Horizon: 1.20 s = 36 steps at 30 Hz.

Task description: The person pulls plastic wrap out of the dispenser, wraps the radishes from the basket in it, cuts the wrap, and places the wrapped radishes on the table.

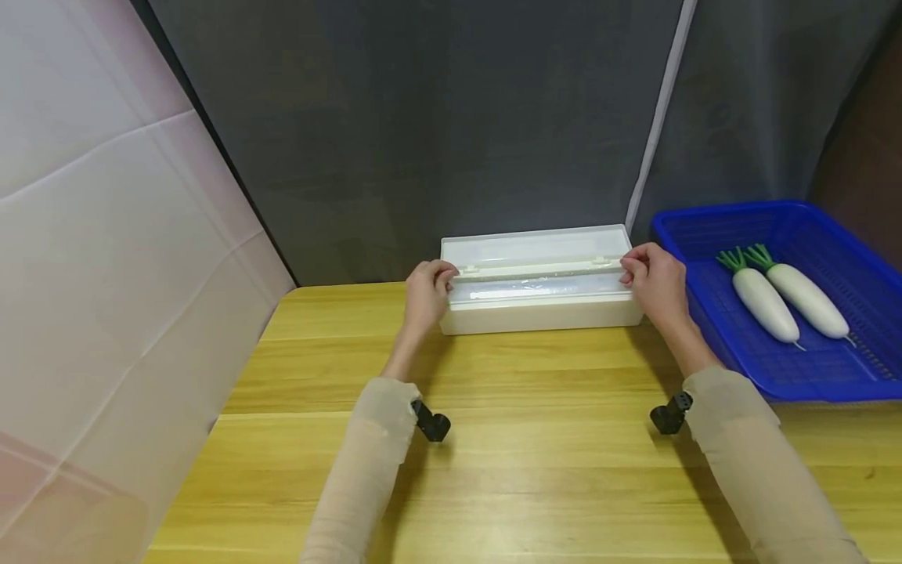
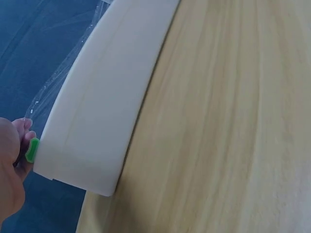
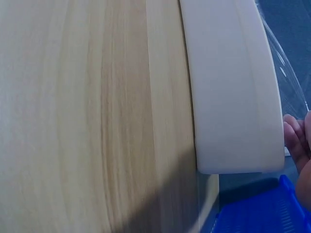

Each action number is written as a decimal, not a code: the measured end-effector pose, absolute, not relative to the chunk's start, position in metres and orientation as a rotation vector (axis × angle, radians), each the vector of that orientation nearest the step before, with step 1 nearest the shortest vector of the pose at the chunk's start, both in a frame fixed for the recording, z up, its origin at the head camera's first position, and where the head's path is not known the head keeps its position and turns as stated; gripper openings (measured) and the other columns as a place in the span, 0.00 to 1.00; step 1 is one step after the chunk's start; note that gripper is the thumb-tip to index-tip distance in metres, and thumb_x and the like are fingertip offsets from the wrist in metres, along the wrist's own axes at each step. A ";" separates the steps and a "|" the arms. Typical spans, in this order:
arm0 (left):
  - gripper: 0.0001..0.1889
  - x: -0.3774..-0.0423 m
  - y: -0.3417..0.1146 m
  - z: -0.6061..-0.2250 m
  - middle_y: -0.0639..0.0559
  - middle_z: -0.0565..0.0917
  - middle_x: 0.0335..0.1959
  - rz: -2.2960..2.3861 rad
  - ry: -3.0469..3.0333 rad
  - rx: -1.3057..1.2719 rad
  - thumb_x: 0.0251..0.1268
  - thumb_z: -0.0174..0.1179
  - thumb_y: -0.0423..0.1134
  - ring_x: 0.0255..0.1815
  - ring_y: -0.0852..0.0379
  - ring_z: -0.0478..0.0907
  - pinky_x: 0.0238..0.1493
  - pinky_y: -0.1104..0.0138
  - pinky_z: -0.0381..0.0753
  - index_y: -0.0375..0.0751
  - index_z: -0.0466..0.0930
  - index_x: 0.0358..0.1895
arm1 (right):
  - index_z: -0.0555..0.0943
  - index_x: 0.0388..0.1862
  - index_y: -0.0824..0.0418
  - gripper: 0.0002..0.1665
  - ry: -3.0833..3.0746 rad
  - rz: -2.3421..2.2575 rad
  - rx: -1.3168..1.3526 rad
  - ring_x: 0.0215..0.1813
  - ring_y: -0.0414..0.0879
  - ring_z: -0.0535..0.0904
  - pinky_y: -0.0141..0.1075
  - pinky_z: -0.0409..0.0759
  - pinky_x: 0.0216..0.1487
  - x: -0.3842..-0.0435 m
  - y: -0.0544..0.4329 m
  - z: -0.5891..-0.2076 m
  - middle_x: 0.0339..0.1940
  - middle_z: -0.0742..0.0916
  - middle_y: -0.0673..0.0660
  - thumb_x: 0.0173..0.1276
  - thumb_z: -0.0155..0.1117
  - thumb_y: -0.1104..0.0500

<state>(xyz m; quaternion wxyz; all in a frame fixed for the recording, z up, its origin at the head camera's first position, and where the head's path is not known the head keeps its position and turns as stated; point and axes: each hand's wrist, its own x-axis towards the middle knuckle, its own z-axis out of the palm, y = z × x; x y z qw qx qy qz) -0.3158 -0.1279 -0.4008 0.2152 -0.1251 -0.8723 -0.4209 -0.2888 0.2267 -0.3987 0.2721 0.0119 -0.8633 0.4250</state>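
Note:
A white cling film dispenser [image 1: 543, 317] stands at the far edge of the wooden table, its lid [image 1: 535, 245] raised at the back. Clear cling film [image 1: 532, 289] stretches across its top. My left hand [image 1: 426, 296] pinches the film's left end, and my right hand [image 1: 660, 288] pinches the right end. In the left wrist view, the film [image 2: 60, 75] runs taut to the fingertips, beside a small green piece [image 2: 32, 150] at the dispenser's end. The right wrist view shows the film [image 3: 287, 73] reaching the curled right fingers [image 3: 294, 133].
To the right sits a blue plastic basket [image 1: 733, 333] holding two white radishes [image 1: 764, 304] with green tops. A dark grey curtain [image 1: 423, 141] hangs right behind the dispenser. Pale sheeting [image 1: 127, 258] borders the table [image 1: 521, 470] on the left.

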 end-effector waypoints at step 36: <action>0.07 -0.308 -0.139 -0.364 0.43 0.81 0.35 -1.431 -2.241 -0.233 0.74 0.58 0.30 0.31 0.49 0.78 0.32 0.72 0.76 0.32 0.86 0.39 | 0.81 0.38 0.71 0.06 -2.173 1.098 0.075 0.20 0.20 0.69 0.18 0.68 0.24 -0.289 0.221 -0.370 0.25 0.86 0.66 0.75 0.60 0.67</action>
